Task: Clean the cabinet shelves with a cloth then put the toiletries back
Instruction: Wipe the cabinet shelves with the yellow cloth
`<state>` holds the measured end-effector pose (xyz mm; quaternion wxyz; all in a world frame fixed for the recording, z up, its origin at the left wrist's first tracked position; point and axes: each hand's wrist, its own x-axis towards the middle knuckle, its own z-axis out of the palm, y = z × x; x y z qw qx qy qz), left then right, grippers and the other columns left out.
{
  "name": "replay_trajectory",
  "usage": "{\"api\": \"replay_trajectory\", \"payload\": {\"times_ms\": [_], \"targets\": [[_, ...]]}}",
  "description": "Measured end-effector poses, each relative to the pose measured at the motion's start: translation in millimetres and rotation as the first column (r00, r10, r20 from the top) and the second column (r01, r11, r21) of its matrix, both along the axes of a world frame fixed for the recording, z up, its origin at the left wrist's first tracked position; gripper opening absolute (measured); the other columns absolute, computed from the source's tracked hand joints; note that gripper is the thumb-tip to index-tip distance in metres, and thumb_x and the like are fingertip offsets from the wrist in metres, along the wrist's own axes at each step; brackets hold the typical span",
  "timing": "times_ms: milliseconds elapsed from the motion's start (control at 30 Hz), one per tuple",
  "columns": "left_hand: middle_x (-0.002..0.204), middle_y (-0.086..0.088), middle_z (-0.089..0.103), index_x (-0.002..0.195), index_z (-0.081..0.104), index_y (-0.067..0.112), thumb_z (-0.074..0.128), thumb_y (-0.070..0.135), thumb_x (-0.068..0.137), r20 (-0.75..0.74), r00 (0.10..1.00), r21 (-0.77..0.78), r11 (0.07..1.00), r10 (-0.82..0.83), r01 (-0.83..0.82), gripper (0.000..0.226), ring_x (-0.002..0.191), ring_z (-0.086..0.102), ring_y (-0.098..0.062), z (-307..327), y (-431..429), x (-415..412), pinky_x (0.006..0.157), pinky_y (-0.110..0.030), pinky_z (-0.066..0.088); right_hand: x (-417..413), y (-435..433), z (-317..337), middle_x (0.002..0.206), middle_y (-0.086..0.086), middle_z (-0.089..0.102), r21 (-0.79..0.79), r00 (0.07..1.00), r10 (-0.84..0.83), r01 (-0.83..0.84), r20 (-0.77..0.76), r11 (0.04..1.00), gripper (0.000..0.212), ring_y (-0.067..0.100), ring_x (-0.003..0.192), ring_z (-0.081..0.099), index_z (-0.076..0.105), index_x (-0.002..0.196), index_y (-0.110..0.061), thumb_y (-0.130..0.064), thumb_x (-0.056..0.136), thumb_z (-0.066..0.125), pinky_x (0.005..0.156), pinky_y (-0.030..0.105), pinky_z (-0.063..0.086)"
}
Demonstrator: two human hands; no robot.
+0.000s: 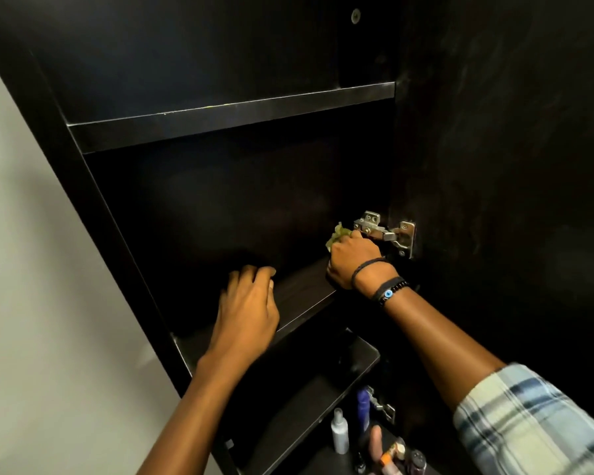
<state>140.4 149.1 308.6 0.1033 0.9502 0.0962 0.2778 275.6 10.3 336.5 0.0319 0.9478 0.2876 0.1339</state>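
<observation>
At the hinge point(384, 231), the right hand point(352, 260) grips the cloth point(336, 236).

Middle shelf point(302, 296) lies open between both hands — only the hinge point(384, 231) juts in at right.

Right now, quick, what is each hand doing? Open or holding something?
Left hand: open, resting on the shelf, holding nothing.
Right hand: grips the green cloth beside the hinge.
</observation>
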Motion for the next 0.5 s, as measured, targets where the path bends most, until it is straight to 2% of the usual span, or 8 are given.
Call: {"api": "replay_trajectory", "payload": {"times_ms": [67,133,200,267,333,433,500], "targets": [[0.115,-0.007,0.056,0.12,0.053,0.018,0.041,0.019,0.095,-0.001,1.0,0.009,1.0,0.007,-0.007,0.028,0.105,0.047,-0.026,-1,0,0,0.089,-0.043,0.043,-17,-6,-2,0.125,0.017,0.055,0.047,0.996,0.086,-0.087,0.035,0.995,0.033,0.032,0.115,0.049,0.058,0.113,-0.003,-0.025,0.093,0.043,0.092,0.037,0.043],[0.116,-0.006,0.056,0.121,0.053,0.018,0.041,0.019,0.095,0.001,1.0,0.011,1.0,0.005,-0.005,0.028,0.106,0.047,-0.025,-2,0,0,0.09,-0.043,0.043,-31,-16,-7,0.118,0.015,0.06,0.115,0.99,0.133,-0.137,0.042,0.984,0.029,0.031,0.111,0.053,0.06,0.106,-0.005,-0.025,0.093,0.043,0.087,0.036,0.046],[0.117,-0.005,0.055,0.121,0.053,0.019,0.04,0.02,0.096,-0.002,1.0,0.012,1.0,0.009,-0.009,0.028,0.106,0.046,-0.025,-2,0,1,0.09,-0.043,0.043,-33,-30,-7,0.114,0.014,0.061,0.17,0.996,0.081,-0.084,0.023,0.982,0.028,0.033,0.106,0.057,0.06,0.105,-0.006,-0.025,0.093,0.043,0.08,0.036,0.048],[0.118,-0.005,0.054,0.122,0.052,0.019,0.039,0.021,0.096,0.0,1.0,0.016,1.0,0.015,-0.015,0.029,0.107,0.046,-0.025,-3,1,1,0.09,-0.042,0.042,-27,-41,-3,0.119,0.016,0.06,0.172,1.0,0.007,-0.01,0.013,0.985,0.03,0.034,0.106,0.058,0.058,0.113,-0.004,-0.023,0.093,0.044,0.082,0.036,0.048],[0.118,-0.005,0.054,0.122,0.051,0.02,0.038,0.022,0.097,-0.006,1.0,0.04,0.999,0.021,-0.02,0.029,0.107,0.045,-0.025,-3,0,1,0.09,-0.042,0.042,-18,-42,-2,0.119,0.018,0.06,0.165,1.0,-0.008,0.007,0.003,0.986,0.03,0.035,0.104,0.059,0.059,0.111,-0.003,-0.022,0.094,0.043,0.082,0.036,0.047],[0.117,-0.006,0.056,0.12,0.053,0.019,0.04,0.02,0.096,0.0,1.0,0.033,0.999,0.018,-0.018,0.028,0.106,0.048,-0.025,1,-1,0,0.089,-0.042,0.043,-25,-28,-11,0.11,0.013,0.063,0.258,0.992,0.116,-0.102,-0.042,0.961,0.022,0.033,0.102,0.06,0.058,0.099,-0.01,-0.021,0.091,0.041,0.079,0.034,0.046],[0.116,-0.006,0.056,0.12,0.054,0.018,0.044,0.017,0.093,-0.007,1.0,0.018,1.0,0.006,-0.006,0.028,0.105,0.05,-0.027,7,-3,-7,0.088,-0.043,0.045,-47,-20,-23,0.118,0.006,0.061,0.323,0.947,0.311,-0.273,-0.074,0.906,0.025,0.028,0.108,0.058,0.057,0.106,-0.013,-0.021,0.09,0.04,0.089,0.037,0.048]]}}
